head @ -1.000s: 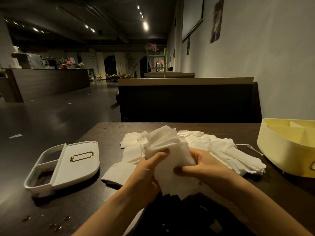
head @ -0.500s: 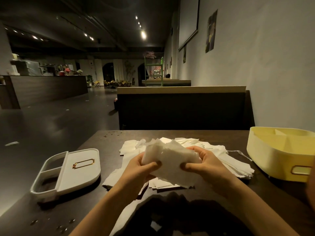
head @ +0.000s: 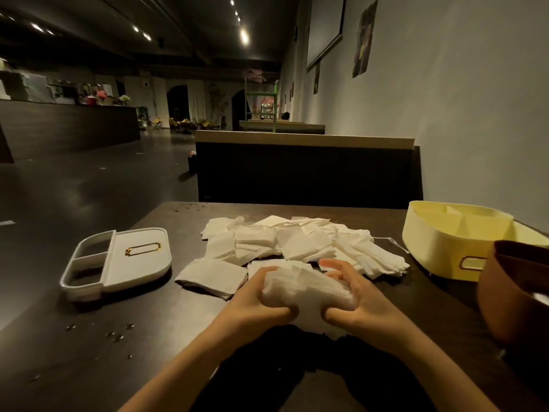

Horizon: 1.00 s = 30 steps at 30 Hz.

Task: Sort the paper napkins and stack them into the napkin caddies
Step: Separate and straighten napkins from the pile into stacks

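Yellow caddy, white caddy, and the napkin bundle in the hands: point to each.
Yellow caddy [head: 436, 248]: head view, on its front wall.
White caddy [head: 139, 267]: head view, on its flat cover.
Napkin bundle [head: 306, 289]: head view, middle of its top sheet.

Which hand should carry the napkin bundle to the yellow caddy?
Right, probably: the right hand grips the napkin bundle on the side facing the yellow caddy; the left hand would have to reach across.

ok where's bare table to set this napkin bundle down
Bare table lies near-left, between the white caddy and the left hand, though droplets dot it. A strip behind the napkin pile is free too. Crowded rightward: yellow caddy and brown container.
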Tool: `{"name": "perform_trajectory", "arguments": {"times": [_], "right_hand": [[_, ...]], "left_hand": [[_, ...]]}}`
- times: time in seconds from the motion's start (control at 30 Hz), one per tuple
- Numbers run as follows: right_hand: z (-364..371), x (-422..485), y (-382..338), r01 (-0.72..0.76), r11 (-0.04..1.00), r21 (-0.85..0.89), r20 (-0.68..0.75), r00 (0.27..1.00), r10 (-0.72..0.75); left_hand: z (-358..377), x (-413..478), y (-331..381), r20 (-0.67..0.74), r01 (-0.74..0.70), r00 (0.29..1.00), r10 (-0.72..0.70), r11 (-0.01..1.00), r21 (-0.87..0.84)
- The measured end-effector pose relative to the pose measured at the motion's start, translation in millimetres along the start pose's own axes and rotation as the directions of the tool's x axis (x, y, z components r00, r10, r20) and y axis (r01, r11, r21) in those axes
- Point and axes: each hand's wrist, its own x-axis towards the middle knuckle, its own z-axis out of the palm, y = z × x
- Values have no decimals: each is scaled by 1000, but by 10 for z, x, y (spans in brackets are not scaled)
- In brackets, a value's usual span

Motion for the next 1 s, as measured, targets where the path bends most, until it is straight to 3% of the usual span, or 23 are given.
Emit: {"name": "perform_trajectory", "arguments": {"times": [0.4, 0.53, 0.63, 0.8, 1.0], "right_hand": [[-7, -4, 114, -38, 999, 36, -82, 996, 41], [34, -29, 136, -32, 967, 254, -155, 985, 74], [81, -22, 156, -32, 930, 366, -131, 988, 86], [119, -2, 140, -59, 945, 323, -23, 997, 71], [101, -32, 186, -12, 973, 229, -157, 986, 49]], "left_hand": [[73, 45, -54, -113, -19, 993, 26, 998, 60], [65, 56, -58, -74, 9, 997, -8, 1000, 15], [111, 66, -57, -110, -3, 994, 7, 999, 39], [184, 45, 8, -38, -35, 999, 36, 999, 29], [156, 1, -5, -144, -47, 987, 70, 986, 159]]}}
